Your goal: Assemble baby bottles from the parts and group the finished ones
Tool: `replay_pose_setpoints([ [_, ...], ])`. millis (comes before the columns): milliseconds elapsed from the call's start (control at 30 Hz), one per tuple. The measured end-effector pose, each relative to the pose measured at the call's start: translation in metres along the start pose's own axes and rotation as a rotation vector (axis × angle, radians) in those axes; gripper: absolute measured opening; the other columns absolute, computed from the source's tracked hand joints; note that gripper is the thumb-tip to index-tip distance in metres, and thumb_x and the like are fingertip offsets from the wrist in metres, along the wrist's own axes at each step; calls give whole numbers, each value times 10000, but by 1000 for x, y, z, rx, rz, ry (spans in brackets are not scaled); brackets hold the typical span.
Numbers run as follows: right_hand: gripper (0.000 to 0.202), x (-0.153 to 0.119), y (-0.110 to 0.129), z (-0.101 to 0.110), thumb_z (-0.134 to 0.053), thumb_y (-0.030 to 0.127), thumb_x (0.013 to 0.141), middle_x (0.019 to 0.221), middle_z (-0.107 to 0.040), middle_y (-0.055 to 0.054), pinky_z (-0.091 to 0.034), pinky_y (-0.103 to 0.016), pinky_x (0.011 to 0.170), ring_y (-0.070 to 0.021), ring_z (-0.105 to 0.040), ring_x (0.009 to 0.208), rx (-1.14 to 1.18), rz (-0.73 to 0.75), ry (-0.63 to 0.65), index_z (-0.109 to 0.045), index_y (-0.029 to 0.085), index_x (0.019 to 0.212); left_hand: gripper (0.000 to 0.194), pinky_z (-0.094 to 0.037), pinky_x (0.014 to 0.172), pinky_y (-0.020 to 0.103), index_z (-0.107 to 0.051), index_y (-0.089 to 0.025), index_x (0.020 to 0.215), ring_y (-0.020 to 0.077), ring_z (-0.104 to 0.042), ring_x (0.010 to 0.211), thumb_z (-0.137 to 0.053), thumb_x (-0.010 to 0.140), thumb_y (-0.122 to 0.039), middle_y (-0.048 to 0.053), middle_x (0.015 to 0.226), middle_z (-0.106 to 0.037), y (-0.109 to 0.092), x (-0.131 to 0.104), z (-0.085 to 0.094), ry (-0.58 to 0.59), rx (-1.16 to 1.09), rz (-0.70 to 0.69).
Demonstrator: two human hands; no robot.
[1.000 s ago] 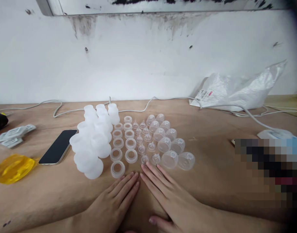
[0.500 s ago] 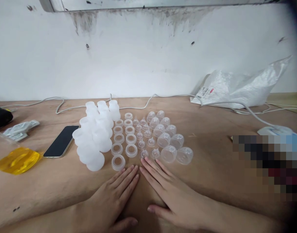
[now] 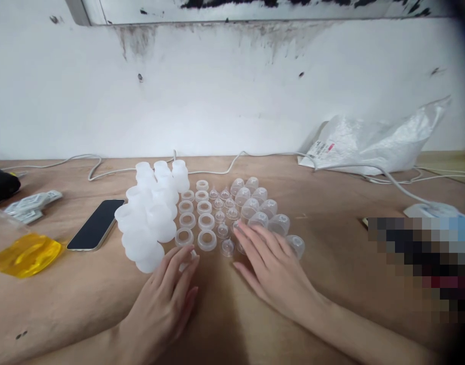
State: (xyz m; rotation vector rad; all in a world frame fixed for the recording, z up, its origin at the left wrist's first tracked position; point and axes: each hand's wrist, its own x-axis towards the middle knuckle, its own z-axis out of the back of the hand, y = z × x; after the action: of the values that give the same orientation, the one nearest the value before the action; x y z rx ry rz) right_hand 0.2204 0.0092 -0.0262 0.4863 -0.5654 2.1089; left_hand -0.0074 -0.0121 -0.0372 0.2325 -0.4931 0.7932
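Observation:
My left hand (image 3: 166,294) is at the near end of the ring rows, its fingertips over the nearest translucent ring (image 3: 186,261), which they partly hide. My right hand (image 3: 274,263) hovers with fingers extended over the near clear nipples and domed caps, covering some of them. White bottles (image 3: 144,223) stand in a cluster to the left. Between the hands and beyond them are two columns of rings (image 3: 206,221), then small clear nipples (image 3: 227,247), then domed clear caps (image 3: 279,224).
A phone (image 3: 96,225) lies left of the bottles, with a yellow-filled plastic bag (image 3: 27,255) farther left. White cables (image 3: 232,165) run along the wall. A plastic bag (image 3: 361,144) and a white device (image 3: 433,209) are at the right.
Both hands have left their flat pose on the table. My left hand has curled its fingers at the nearest ring; my right hand has moved forward and right over the nipples and caps.

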Motion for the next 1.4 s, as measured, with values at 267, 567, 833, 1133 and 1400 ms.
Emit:
replay_pose_setpoints([
  [267, 168, 18, 4, -7, -456, 197, 833, 1094, -584, -61, -403, -380, 777, -256, -477, 998, 99, -43, 18, -619, 161, 808, 231, -489, 771, 345, -521, -125, 1015, 203, -557, 911, -399, 820, -100, 92, 1016, -603, 0, 2, 0, 32, -71, 21],
  [567, 118, 16, 2, 14, -404, 109, 831, 958, -594, -65, -465, -293, 776, -146, -560, 902, 635, -80, -71, -467, 167, 911, 125, -445, 845, 326, -512, -199, 892, 196, -515, 1018, -406, 840, -158, 56, 1173, -521, -2, 8, 7, 200, -607, 204],
  [833, 76, 33, 1, 14, -380, 231, 881, 857, -507, -44, -462, -263, 627, -123, -513, 715, 783, -241, 10, -423, 182, 921, 233, -446, 818, 313, -387, -227, 1074, 165, -490, 972, -414, 876, -346, 42, 1067, -491, -24, 47, 0, -9, -1599, 720],
  [1133, 124, 19, 6, -6, -514, 268, 825, 871, -498, -35, -489, -234, 597, -125, -532, 743, 849, -277, -36, -439, 194, 891, 268, -483, 662, 261, -379, -203, 1068, 132, -503, 832, -360, 887, -400, 45, 1056, -465, -28, 46, -26, -108, -1767, 744],
  [1400, 220, 17, 16, 0, -532, 282, 802, 1020, -462, -63, -519, -278, 707, -121, -565, 762, 808, -298, -8, -516, 202, 1006, 262, -482, 726, 295, -351, -214, 1072, 172, -535, 913, -377, 881, -392, 45, 1044, -496, -24, 48, -26, -128, -1802, 795],
])
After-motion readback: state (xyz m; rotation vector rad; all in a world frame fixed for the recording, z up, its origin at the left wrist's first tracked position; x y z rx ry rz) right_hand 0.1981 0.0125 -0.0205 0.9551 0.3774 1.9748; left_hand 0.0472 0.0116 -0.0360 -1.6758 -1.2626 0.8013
